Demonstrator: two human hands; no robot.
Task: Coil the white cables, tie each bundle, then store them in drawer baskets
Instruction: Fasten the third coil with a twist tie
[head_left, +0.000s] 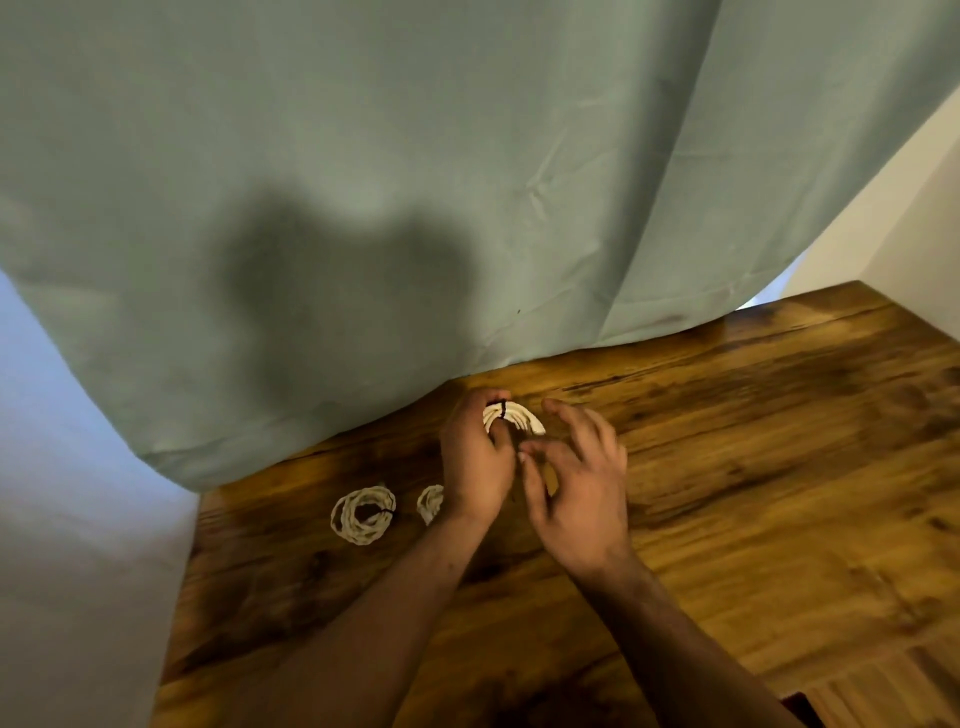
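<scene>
My left hand grips a coiled white cable bundle with a black tie around it, held just above the wooden table. Beside it, my right hand hovers with its fingers spread and loosely bent, holding nothing. A tied white coil lies flat on the table to the left. Another small white coil lies next to it, partly hidden behind my left wrist.
A pale green curtain hangs over the table's far edge, with my shadow on it. A white wall rises at the right. The table's left edge drops off beside a white surface.
</scene>
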